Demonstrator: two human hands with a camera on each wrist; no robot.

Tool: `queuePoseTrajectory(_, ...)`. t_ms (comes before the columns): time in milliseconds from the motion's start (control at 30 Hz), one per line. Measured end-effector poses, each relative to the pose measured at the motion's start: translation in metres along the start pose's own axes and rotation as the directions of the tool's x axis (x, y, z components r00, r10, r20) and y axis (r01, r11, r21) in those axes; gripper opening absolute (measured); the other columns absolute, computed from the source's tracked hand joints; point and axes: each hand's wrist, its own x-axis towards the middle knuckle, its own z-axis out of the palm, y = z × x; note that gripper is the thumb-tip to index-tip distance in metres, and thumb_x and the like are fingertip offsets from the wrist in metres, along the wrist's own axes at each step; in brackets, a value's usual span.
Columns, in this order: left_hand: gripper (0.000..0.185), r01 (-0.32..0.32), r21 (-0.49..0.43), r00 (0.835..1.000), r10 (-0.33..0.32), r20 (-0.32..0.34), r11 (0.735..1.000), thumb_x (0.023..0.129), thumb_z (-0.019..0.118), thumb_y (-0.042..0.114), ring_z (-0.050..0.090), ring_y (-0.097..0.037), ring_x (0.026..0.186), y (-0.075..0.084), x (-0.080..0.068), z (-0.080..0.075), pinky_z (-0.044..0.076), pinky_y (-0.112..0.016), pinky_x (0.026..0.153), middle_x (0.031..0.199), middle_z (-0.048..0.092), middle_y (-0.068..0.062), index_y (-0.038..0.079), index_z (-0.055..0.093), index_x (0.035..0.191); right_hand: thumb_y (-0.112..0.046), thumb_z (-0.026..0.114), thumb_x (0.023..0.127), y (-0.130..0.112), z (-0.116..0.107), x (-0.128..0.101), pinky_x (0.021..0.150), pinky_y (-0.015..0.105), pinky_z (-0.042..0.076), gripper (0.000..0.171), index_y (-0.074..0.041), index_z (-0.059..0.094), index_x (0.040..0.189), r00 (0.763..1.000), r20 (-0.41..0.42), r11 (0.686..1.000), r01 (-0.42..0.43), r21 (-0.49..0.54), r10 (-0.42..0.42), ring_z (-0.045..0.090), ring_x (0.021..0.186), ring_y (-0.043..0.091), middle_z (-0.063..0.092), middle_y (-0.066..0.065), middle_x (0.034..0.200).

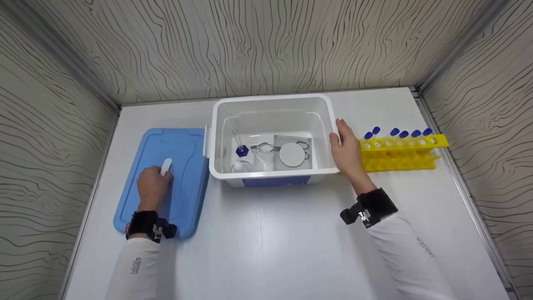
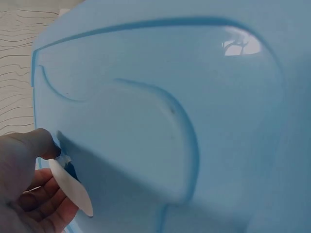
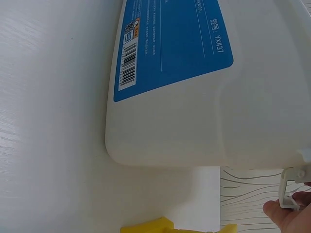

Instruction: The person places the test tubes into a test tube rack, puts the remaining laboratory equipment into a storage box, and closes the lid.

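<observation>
My left hand is over the blue lid at the left. Its thumb and fingers pinch a flat white round-ended piece; whether this is fixed to the lid is hidden. My right hand is at the right side of the white plastic box. In the right wrist view its thumb and a finger grip the box's white side latch. Inside the box are a small glass cylinder on a purple hexagonal base, metal tongs, a grey square with a white disc, and clear glassware.
A yellow rack holding several blue-capped tubes stands right of the box, close to my right hand. Another white latch hangs on the box's left side, near the lid. Wood-patterned walls enclose the white table.
</observation>
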Motion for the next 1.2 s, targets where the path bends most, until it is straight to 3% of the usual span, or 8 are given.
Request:
queuePoseTrajectory(133,0.028,0.016,-0.017,1.000,-0.016,0.013,1.000,0.090,0.062,0.015,0.066,-0.034,0.075,0.003,0.001,-0.013,0.048,-0.035,0.060,0.092,0.071,-0.027,-0.010,0.071,0.101,-0.017,0.044,0.104,0.000,0.000,0.001,0.124,0.043,0.025,0.053,-0.003,0.033,0.153,1.000,-0.001,1.000,0.004,-0.007,-0.004,0.023,0.154,0.028,0.024,0.016,0.164)
queuePoseTrajectory(333,0.034,-0.023,-0.033,1.000,0.023,-0.015,0.999,0.091,0.062,0.015,0.068,-0.040,0.084,0.007,0.003,-0.032,0.054,-0.048,0.071,0.100,0.071,-0.030,-0.010,0.069,0.112,-0.019,0.044,0.105,0.000,0.001,0.002,0.124,0.043,0.025,0.053,-0.004,0.031,0.154,1.000,0.012,1.000,0.003,-0.022,-0.003,0.023,0.154,0.028,0.023,0.015,0.165)
queuePoseTrajectory(533,0.038,-0.036,-0.022,0.999,0.036,-0.008,0.999,0.092,0.060,0.016,0.063,-0.038,0.089,0.019,0.002,-0.056,0.049,-0.040,0.069,0.104,0.065,-0.028,-0.010,0.065,0.119,-0.018,0.043,0.105,-0.002,-0.001,0.001,0.124,0.044,0.025,0.053,-0.003,0.032,0.154,1.000,0.008,1.000,0.002,-0.031,-0.002,0.023,0.154,0.029,0.024,0.017,0.164)
queuePoseTrajectory(800,0.038,-0.091,0.020,0.993,0.092,-0.075,0.996,0.093,0.061,0.015,0.060,-0.038,0.088,0.026,-0.001,-0.087,0.047,-0.043,0.072,0.103,0.063,-0.027,-0.010,0.064,0.122,-0.015,0.044,0.103,0.001,0.000,0.001,0.122,0.044,0.028,0.051,-0.001,0.035,0.152,0.999,-0.013,0.999,0.033,-0.010,-0.033,0.026,0.153,0.031,0.027,0.021,0.162)
queuePoseTrajectory(1000,0.038,-0.103,0.025,0.990,0.105,-0.097,0.994,0.093,0.061,0.014,0.058,-0.037,0.087,0.031,-0.001,-0.107,0.042,-0.037,0.068,0.103,0.062,-0.027,-0.010,0.064,0.122,-0.016,0.044,0.104,0.002,0.000,0.001,0.122,0.045,0.028,0.051,-0.002,0.035,0.152,0.999,-0.006,0.999,0.039,-0.010,-0.039,0.025,0.153,0.031,0.026,0.019,0.163)
queuePoseTrajectory(1200,0.038,-0.153,0.004,0.984,0.153,-0.095,0.988,0.092,0.061,0.013,0.061,-0.038,0.093,0.050,-0.001,-0.115,0.049,-0.043,0.075,0.108,0.061,-0.027,-0.009,0.063,0.123,-0.016,0.044,0.103,0.002,-0.001,0.001,0.122,0.046,0.028,0.052,0.000,0.035,0.152,0.999,-0.010,0.999,0.046,-0.007,-0.046,0.025,0.153,0.032,0.027,0.021,0.162)
